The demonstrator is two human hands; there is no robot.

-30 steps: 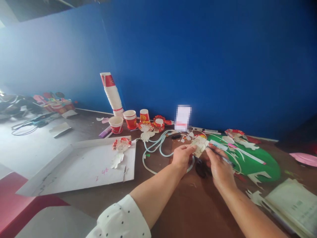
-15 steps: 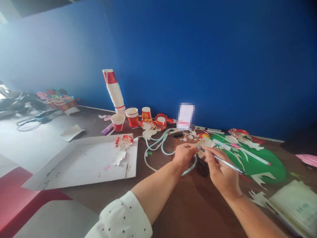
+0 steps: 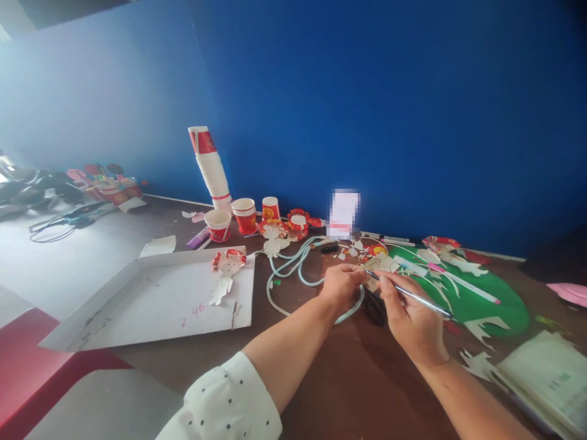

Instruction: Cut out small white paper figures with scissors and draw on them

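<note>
My right hand (image 3: 410, 311) is closed around a slim silver-and-dark pen (image 3: 419, 298). The pen's tip meets the fingertips of my left hand (image 3: 342, 284), which is closed in a pinch. What those fingers hold is too small and hidden to make out. Just beyond both hands lie pale paper scraps (image 3: 383, 263) and a scrap of red-and-yellow cup paper. Below the fingertips, black scissor handles (image 3: 376, 308) show partly on the brown table. A pale blue cable (image 3: 275, 299) loops beside and behind my left hand.
Left of the cable lies a white box lid (image 3: 160, 299) bearing a cut-paper figure (image 3: 228, 269). Red paper cups (image 3: 244, 217) and a tall leaning cup stack (image 3: 213, 174) stand near the blue wall. On the right are a green mat (image 3: 499, 308), a pink-and-white marker (image 3: 477, 288) and a notebook (image 3: 550, 379).
The loose white sheet behind the box lid has shifted right and turned. Both hands and the pen stay almost where they were.
</note>
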